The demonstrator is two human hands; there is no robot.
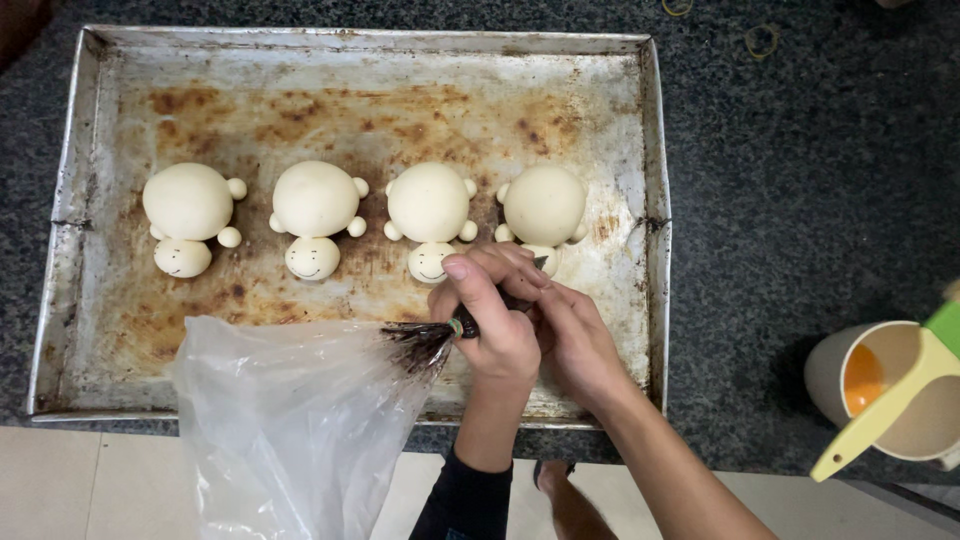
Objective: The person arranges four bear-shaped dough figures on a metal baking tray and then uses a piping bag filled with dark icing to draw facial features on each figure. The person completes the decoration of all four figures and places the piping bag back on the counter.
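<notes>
Dark speckled countertop (800,150) supports a rusted baking tray (360,110). Left hand (490,320) and right hand (570,330), at the tray's 5 o'clock, pinch a piping bag (290,420) with fingers pressed together, tip at the fourth dough figure (542,210). Cup (900,400) sits at 3 o'clock.

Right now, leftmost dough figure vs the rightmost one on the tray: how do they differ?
The leftmost dough figure lies clear of both hands; the rightmost dough figure sits right at the left hand and right hand.
The leftmost's small head is in full view, with a drawn face; the rightmost's head is largely hidden by fingers.
Shared: pale, round body with small side balls, same row on the tray.
</notes>
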